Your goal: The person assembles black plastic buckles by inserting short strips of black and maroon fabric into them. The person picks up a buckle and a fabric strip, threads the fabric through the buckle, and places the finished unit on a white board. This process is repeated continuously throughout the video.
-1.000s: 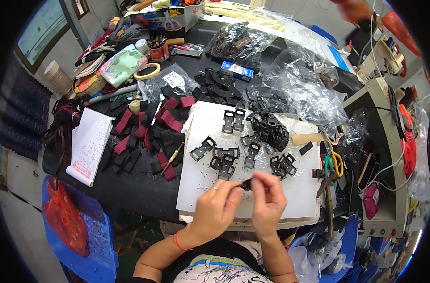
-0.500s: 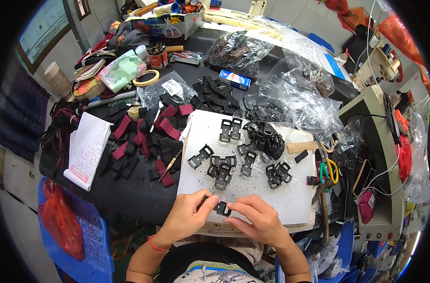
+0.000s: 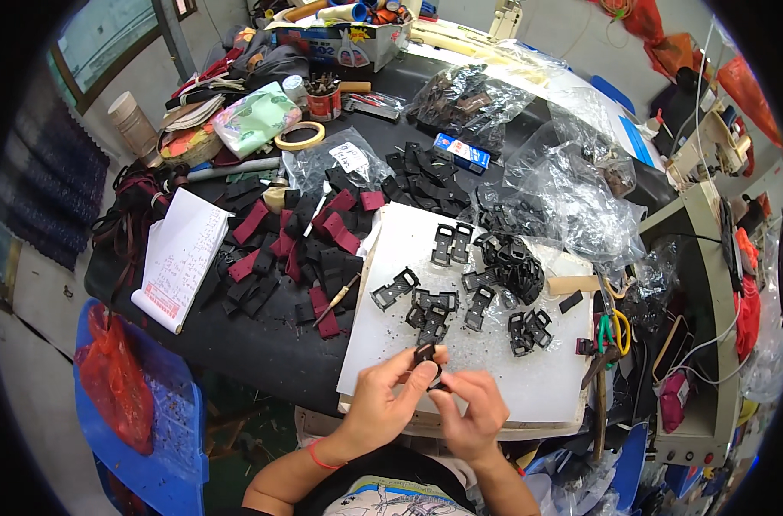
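Note:
My left hand (image 3: 381, 402) pinches a small black plastic buckle piece (image 3: 424, 353) between thumb and fingers, tilted up over the front edge of the white board (image 3: 383, 344). Closed at the lower end of the same piece, my right hand (image 3: 473, 414) has thumb and fingertips against it; the fingers partly hide that end. Just beyond lie several similar black buckle pieces with slotted ends, among them a pair (image 3: 451, 244), a single one (image 3: 478, 308) and an overlapping group (image 3: 432, 314). A heap of rounder black plastic parts (image 3: 513, 268) sits behind them.
Left of the board are black and maroon strap pieces (image 3: 331, 225), a wooden-handled awl (image 3: 338, 298) and a written notepad (image 3: 182, 258). Scissors with yellow and green handles (image 3: 619, 331) lie at its right edge. Clear plastic bags (image 3: 572, 202) and a blue box (image 3: 462, 152) stand farther back.
Both hands have moved slightly right with the buckle piece, which has turned from lying nearly level to standing up. The whole view has shifted, with the table now farther right.

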`<state>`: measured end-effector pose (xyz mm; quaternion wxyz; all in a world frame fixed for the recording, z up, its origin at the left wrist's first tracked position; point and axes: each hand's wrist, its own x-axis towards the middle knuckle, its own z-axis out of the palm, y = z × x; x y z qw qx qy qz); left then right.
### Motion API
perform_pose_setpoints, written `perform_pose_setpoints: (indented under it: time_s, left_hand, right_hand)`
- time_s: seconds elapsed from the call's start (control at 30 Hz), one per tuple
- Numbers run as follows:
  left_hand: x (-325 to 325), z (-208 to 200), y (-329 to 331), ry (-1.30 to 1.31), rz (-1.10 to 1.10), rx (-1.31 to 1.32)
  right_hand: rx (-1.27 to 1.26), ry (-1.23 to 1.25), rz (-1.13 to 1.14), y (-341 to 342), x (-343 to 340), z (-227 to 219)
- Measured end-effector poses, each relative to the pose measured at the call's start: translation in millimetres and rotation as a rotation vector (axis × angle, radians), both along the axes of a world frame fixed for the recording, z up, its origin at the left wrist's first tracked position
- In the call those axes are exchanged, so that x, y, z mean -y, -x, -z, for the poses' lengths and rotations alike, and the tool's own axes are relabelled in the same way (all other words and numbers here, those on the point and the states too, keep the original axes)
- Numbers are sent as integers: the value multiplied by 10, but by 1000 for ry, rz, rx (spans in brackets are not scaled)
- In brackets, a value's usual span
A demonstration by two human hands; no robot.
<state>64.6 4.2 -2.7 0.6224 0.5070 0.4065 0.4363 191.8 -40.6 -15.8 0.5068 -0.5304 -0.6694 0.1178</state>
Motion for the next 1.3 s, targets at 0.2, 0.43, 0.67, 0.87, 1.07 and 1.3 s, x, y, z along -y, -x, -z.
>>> perform_pose_setpoints:
  time_s: [0.2,0.43,0.67,0.87,1.07,1.3]
  left_hand:
    - [-151,-98,311,-175,354,-265]
    - [-63,-78,560,76,368,-246]
    - [-161,-66,696,216,524,-254]
    - [-96,-69,760,153,416,-323]
    - [-601,34,1268,-291,-407,-644]
    - [-975,551,2114,-490,-733,-1302]
  right_hand:
    - [218,59,131,23,-171,-416]
    - [192,260,-374,-88,-235,-350]
    - [278,262,-497,-47,-207,-349]
    - [232,145,-468,54,-226,-196]
    - [210,181,-203,-72,-234,-97]
    - [22,192,-152,-32,-261,-186]
